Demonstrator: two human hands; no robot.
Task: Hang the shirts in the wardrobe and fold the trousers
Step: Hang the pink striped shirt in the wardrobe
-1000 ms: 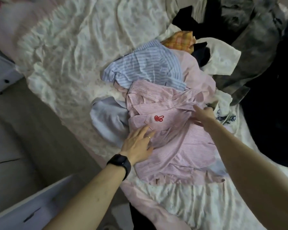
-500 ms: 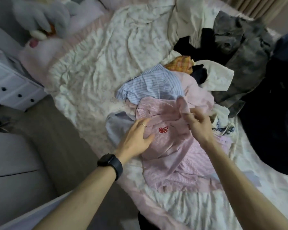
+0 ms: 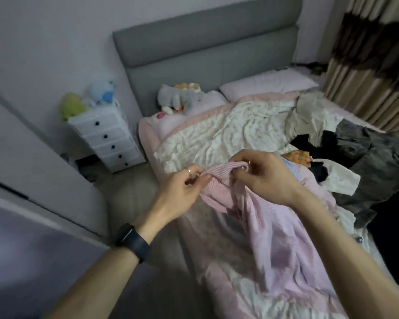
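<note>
A pink striped shirt (image 3: 267, 226) hangs lifted above the bed's near edge. My left hand (image 3: 182, 189) pinches its upper edge on the left, and my right hand (image 3: 267, 176) grips the same edge a little to the right, fingers curled round the cloth. The rest of the shirt drapes down over the bed (image 3: 228, 134). Behind my right hand lies the pile of clothes (image 3: 355, 162): dark grey, black, cream and an orange checked piece. A strip of blue striped shirt (image 3: 288, 163) shows past my right hand.
A grey headboard (image 3: 205, 49) and pink pillows stand at the back, with soft toys (image 3: 180, 97) beside them. A white drawer unit (image 3: 106, 134) sits left of the bed. A white wardrobe door (image 3: 32, 162) is at the left. Curtains (image 3: 366, 77) hang on the right.
Both hands have taken hold of the pink striped shirt and lifted it off the pile. The view has tilted up, so the headboard and drawers now show.
</note>
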